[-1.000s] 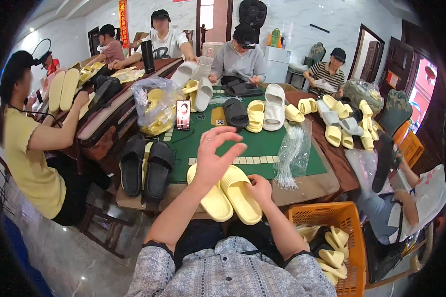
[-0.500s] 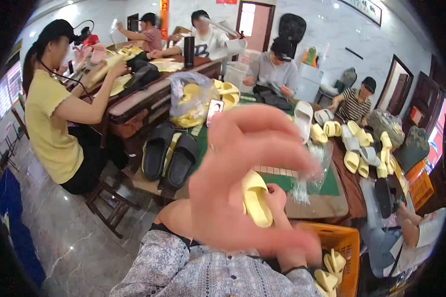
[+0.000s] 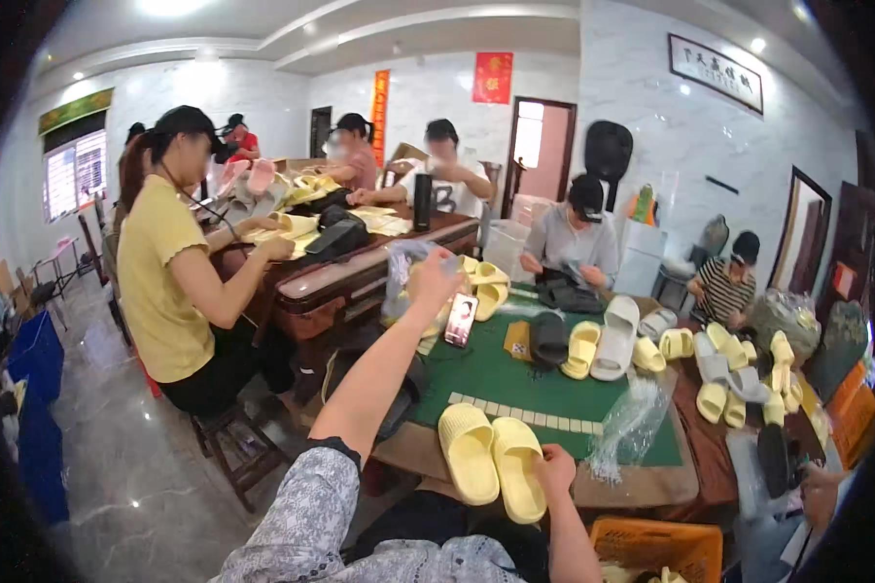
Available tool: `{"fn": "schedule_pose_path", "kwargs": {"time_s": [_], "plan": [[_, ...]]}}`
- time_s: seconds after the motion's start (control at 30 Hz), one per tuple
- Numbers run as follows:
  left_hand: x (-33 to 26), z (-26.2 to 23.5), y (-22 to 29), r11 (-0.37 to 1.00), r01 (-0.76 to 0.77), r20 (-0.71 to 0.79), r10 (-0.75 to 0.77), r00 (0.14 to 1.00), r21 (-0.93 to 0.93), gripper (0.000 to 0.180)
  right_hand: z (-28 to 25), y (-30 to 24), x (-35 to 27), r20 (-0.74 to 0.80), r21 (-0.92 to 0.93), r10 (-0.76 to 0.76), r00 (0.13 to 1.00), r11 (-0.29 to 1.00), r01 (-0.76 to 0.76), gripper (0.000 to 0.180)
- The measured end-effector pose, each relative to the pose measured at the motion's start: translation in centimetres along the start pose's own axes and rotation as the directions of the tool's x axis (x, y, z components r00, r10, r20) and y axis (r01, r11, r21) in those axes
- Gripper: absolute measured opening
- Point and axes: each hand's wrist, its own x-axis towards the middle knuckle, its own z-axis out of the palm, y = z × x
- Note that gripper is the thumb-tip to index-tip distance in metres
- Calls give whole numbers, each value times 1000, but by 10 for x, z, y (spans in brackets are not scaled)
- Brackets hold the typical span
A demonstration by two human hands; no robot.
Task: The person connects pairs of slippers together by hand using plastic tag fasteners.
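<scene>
Yellow ribbed slide sandals (image 3: pixel 469 455) sit at the table's (image 3: pixel 617 486) near edge, the right hand (image 3: pixel 556 470) curled on one's outer side. The left hand (image 3: pixel 435 280), previously looming before the camera, now overlaps the plastic bag (image 3: pixel 399 274); its grip is unclear.

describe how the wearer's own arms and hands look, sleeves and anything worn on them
The left hand and right hand are both ungloved, with no watch or cable visible on either wrist. The left sleeve is short, patterned in grey and white, and edged with a dark band. Any ring is too small to make out.
</scene>
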Motion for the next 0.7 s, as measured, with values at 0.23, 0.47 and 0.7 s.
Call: {"fn": "schedule_pose_path", "kwargs": {"time_s": [0.23,0.47,0.7], "plan": [[38,12,-40,954,15,41,-3,999,-299,47,1,-2,10,-6,-22,-43,999,999,43,31],[20,9,-8,827,273,291,-139,947,-492,38,-2,3,12,-4,-20,8,1000,1000,-8,29],[16,4,-22,838,272,309,-131,942,-474,45,-5,-3,5,9,-8,27,1000,1000,-27,29]]}}
